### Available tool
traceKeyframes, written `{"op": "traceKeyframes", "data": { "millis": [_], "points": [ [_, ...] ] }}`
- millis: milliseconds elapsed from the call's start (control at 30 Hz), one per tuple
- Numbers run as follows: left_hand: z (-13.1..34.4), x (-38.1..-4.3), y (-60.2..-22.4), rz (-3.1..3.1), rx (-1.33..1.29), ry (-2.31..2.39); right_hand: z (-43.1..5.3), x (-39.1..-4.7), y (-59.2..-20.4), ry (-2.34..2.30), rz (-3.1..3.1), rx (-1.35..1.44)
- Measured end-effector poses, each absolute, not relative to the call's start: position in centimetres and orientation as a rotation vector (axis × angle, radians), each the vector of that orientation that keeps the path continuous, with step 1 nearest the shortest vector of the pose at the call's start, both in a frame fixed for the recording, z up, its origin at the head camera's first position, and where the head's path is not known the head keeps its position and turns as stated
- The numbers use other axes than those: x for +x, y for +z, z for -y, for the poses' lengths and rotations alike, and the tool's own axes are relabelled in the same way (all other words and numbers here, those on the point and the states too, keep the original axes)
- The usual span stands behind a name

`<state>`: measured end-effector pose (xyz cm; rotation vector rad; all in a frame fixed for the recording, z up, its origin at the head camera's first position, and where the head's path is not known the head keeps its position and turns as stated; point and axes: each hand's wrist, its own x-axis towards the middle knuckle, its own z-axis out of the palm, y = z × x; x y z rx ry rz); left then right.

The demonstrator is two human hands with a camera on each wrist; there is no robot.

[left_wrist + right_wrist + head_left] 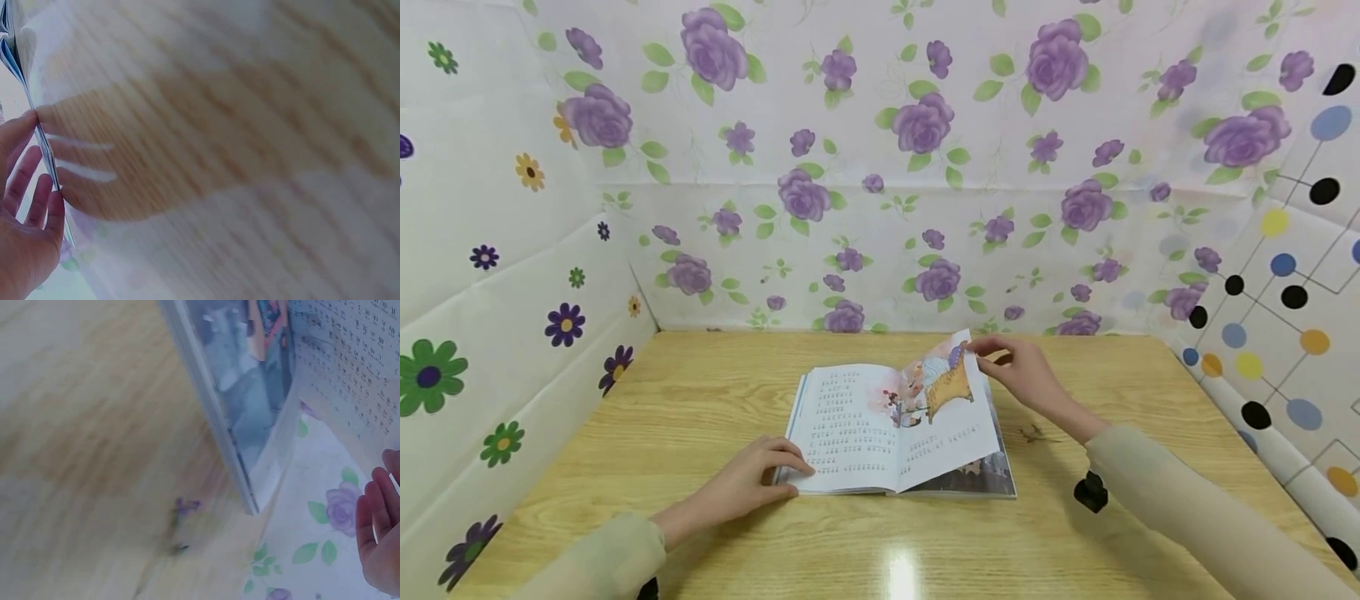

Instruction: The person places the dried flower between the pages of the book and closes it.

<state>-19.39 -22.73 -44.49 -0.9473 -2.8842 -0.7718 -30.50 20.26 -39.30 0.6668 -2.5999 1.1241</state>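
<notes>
An open picture book lies on the wooden table, with printed text on its left page. Its right-hand page, illustrated in colour, is lifted at a slant, and part of a darker page shows beneath. My right hand pinches the raised page near its upper outer corner. At the book's lower left corner, my left hand rests with its fingers on the page and its thumb by the edge. In the left wrist view, relaxed fingertips touch the book's edge. Printed text shows on the page's underside in the right wrist view.
The glossy wooden table extends around the book. A floral cloth hangs behind it, with a flower-print cloth at left and a dotted cloth at right. A small black device sits under my right wrist.
</notes>
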Motion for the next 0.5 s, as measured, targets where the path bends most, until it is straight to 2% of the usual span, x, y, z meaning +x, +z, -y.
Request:
{"op": "traceKeyframes", "data": {
  "millis": [500],
  "points": [
    [23.1,-19.7,-44.5,2.881,-0.911,-0.82,-16.5,-32.5,-36.7,1.115,2.464,0.824]
  ]
}}
